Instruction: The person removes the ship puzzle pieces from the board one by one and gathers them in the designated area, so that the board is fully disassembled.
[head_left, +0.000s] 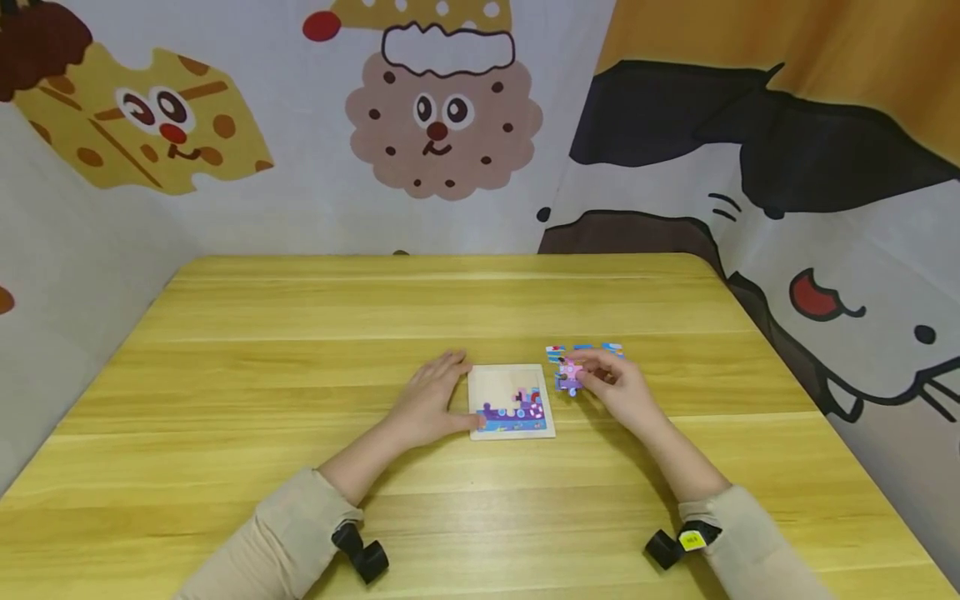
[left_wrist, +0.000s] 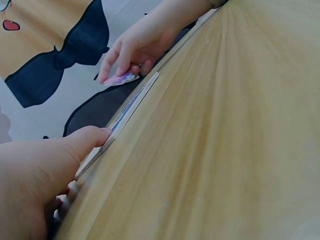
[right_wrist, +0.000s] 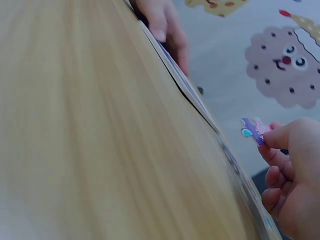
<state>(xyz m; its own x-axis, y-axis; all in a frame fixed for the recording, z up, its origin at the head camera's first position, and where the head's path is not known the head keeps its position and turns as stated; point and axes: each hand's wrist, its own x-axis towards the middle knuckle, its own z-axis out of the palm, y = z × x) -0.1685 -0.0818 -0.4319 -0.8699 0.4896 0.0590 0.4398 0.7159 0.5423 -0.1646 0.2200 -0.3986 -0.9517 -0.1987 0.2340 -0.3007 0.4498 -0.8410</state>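
Note:
A square wooden puzzle board [head_left: 512, 372] lies on the table, its lower part filled with purple and blue pieces and its upper left showing bare wood. My left hand [head_left: 423, 404] lies along the board's left side, fingers stretched toward the upper corner. Its thumb [left_wrist: 90, 137] presses on the near left corner. To the right of the board, my right hand [head_left: 618, 387] pinches a pink and purple puzzle piece [right_wrist: 253, 131] between thumb and forefinger. That piece is held above the table, tilted, with a round knob on its edge.
Behind the right hand, several loose blue puzzle pieces [head_left: 612, 348] lie on the wooden table [head_left: 300, 333]. A cartoon-printed curtain [head_left: 300, 217] hangs behind the table's far edge. Each wrist carries a small black camera [head_left: 363, 554].

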